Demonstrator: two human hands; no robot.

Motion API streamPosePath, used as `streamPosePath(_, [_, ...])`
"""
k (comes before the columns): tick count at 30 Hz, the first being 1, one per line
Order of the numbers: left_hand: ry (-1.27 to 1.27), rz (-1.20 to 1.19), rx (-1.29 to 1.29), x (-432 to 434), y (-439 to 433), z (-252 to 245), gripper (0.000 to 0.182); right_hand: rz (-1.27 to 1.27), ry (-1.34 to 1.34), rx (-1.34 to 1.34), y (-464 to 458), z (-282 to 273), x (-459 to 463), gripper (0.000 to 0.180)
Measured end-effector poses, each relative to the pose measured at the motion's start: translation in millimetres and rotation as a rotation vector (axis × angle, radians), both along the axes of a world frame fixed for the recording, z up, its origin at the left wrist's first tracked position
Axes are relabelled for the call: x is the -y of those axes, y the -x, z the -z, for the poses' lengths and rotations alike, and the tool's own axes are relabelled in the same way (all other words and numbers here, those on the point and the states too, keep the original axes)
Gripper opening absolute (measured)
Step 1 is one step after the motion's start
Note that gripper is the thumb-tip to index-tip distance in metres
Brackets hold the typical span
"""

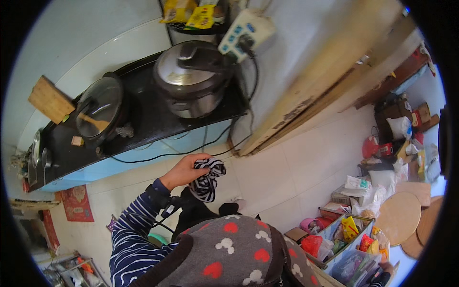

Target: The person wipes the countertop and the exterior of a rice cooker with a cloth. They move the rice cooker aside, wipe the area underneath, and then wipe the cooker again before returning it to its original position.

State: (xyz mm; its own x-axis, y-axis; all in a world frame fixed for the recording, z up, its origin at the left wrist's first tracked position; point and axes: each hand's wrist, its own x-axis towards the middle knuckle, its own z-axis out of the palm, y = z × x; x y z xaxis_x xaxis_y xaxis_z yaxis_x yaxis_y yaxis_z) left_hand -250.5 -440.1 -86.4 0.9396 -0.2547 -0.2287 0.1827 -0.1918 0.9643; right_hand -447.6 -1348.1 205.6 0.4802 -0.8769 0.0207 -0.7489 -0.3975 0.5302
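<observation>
My left hand (185, 170) grips a bunched black-and-white striped cloth (205, 184) in front of my body, above the tiled floor. Its thumb presses on the cloth, and part of the fabric hangs below the fingers. The navy striped sleeve on that arm has a dark band with a cable at the wrist. At the lower right edge, my right hand (386, 268) shows only in part, beside a clear plastic bin (353, 267) holding bags and other items. Its fingers are too small and dim to make out.
On the black counter (143, 138) stand an electric pressure cooker (192, 79) and a glass-lidded pan (100, 107). A wooden board (51, 99) leans on the wall. A black cable (172, 154) hangs from a power strip (245, 34) near the wooden door frame (308, 89). Crates (348, 238) line the right.
</observation>
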Motion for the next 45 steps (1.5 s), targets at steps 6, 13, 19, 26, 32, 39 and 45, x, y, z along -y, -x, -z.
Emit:
streamPosePath(6, [-0.035,-0.178,0.105,-82,36,4,0.032,-0.621,-0.499,0.036,-152,95,-237,0.038])
streamPosePath(13, [0.157,-0.371,0.026,-174,47,-6,0.029,-1.221,-1.577,0.110,-213,227,-638,0.049])
streamPosePath(19, [0.247,-0.231,0.199,-194,20,-18,0.028,-1.149,-2.199,0.262,-209,251,-872,0.096])
streamPosePath(26, [0.334,-0.101,0.088,-202,15,-22,0.054,-1.158,-2.303,0.402,-224,273,-913,0.108])
streamPosePath(32, [0.495,-0.216,-0.136,-210,33,-7,0.077,-0.907,-2.454,0.347,-244,312,-939,0.081])
streamPosePath(39, [0.250,-0.500,-0.186,-275,87,1,0.071,-1.086,-2.064,0.475,-274,359,-955,0.078])
streamPosePath(45, [0.184,-0.935,-0.257,-367,145,24,0.049,-1.382,-1.995,0.604,-337,347,-993,0.081])
